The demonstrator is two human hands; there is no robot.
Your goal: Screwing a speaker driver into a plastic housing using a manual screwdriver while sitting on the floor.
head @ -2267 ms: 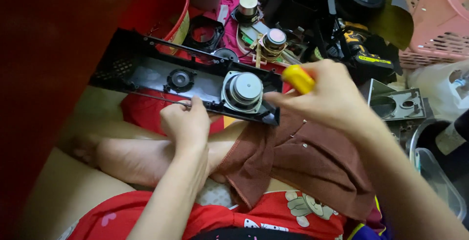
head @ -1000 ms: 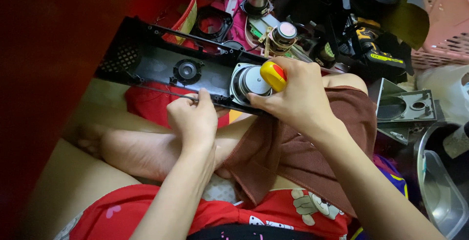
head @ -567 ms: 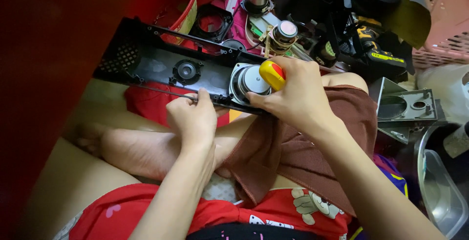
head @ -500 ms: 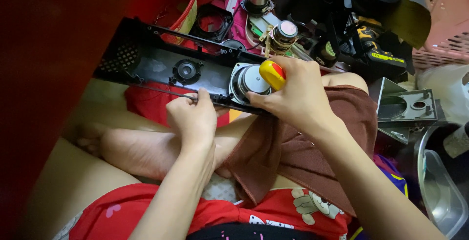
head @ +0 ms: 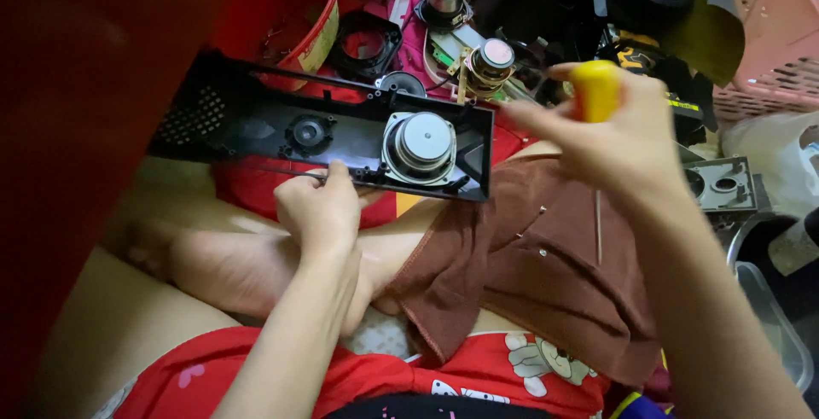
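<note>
Presently the left hand (head: 320, 206) pinches the near edge of the long black plastic speaker panel (head: 324, 133) propped across the lap; the right hand (head: 614, 133), closed around a yellow-handled screwdriver (head: 595, 90), hovers right of it. Judged step: unscrewing the round silver speaker driver (head: 422, 144); the tip must next seat squarely on a screw.

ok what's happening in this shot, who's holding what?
A seated person has a long black speaker panel across their lap. The left hand grips its near edge. The right hand holds a yellow-handled screwdriver lifted clear of the panel, off its right end. One round speaker driver sits mounted in the panel. Loose screws lie on a brown cloth over the knee. More drivers and parts are piled behind.
</note>
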